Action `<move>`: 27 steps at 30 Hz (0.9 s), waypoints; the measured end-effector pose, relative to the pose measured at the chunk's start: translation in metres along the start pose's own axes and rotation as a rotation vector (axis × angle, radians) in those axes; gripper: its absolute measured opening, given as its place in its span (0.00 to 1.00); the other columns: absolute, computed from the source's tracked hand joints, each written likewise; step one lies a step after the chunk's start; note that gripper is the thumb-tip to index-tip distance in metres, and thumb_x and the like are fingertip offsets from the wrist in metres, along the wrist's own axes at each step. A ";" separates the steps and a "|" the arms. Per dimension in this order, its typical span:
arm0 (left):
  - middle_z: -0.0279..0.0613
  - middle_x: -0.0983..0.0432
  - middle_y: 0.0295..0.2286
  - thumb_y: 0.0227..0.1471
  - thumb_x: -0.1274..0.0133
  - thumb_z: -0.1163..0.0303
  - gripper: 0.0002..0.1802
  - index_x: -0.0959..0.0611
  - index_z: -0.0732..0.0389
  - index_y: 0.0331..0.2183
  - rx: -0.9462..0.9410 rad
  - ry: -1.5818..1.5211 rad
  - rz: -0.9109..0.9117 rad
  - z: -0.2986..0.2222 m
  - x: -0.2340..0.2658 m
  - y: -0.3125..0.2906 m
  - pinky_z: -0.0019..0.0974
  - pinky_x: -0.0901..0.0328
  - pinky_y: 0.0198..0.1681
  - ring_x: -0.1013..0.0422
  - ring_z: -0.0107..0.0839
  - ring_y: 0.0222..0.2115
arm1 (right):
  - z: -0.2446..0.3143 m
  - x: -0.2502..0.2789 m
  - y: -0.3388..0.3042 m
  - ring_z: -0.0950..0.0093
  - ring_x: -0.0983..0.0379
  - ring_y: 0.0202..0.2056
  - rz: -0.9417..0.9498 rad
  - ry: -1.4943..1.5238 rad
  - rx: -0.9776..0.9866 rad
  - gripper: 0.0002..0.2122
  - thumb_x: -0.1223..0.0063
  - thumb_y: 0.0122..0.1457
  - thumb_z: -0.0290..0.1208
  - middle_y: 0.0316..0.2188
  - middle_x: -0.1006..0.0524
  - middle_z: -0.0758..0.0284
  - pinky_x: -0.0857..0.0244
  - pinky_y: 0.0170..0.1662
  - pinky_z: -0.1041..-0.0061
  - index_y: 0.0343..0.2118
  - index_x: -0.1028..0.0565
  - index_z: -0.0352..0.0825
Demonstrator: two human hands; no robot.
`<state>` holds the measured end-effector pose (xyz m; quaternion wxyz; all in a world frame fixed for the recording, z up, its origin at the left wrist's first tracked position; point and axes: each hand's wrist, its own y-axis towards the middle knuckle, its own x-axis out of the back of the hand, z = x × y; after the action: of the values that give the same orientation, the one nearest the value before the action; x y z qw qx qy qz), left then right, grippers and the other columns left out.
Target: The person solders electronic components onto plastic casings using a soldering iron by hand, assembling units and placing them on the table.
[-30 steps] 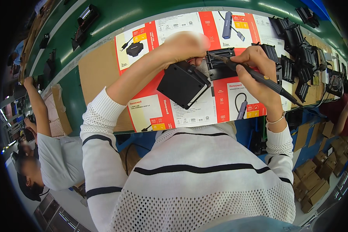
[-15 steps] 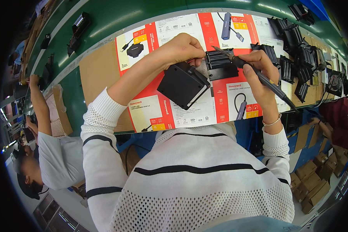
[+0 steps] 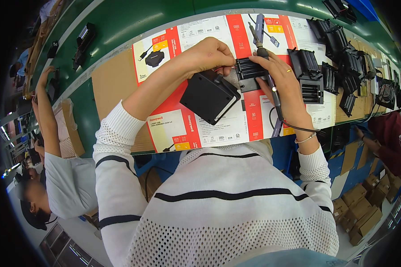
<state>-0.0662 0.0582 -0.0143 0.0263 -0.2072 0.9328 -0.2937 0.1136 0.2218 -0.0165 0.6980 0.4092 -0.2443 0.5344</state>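
My right hand (image 3: 284, 82) holds a soldering iron (image 3: 274, 91) along the palm, its tip pointing away past the fingers. Those fingertips also rest on a black slotted battery holder (image 3: 250, 69) lying on the printed sheet. At the holder's left edge, my left hand (image 3: 213, 55) is closed in a pinch; a bit of red shows under the fingers, but what they grip is hidden. Below this hand lies a flat black box (image 3: 207, 95), tilted on the sheet and close to the holder.
The red and white printed card sheet (image 3: 223, 131) covers the bench over brown cardboard (image 3: 113, 80). Several black holders (image 3: 343, 58) are heaped at the right, near a coiled cable (image 3: 386, 94). A person (image 3: 69, 178) works at the left; another in dark red (image 3: 390, 140) is at the right.
My right hand has moved left onto the battery holder, and the soldering iron has swung to point away from me. Another black holder now shows at its right. My left hand has hardly moved.
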 end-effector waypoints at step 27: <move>0.39 0.24 0.29 0.51 0.46 0.73 0.04 0.23 0.60 0.32 -0.759 0.636 -0.215 -0.016 -0.031 -0.026 0.39 0.34 0.36 0.29 0.40 0.30 | 0.001 -0.018 0.003 0.64 0.30 0.44 -0.173 -0.052 -0.054 0.26 0.39 0.48 0.24 0.44 0.27 0.65 0.32 0.45 0.70 0.54 0.28 0.41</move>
<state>-0.0311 0.0597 0.0115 -0.3667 -0.1975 0.9090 0.0162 0.1053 0.2112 -0.0292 0.7457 0.4234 -0.2404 0.4547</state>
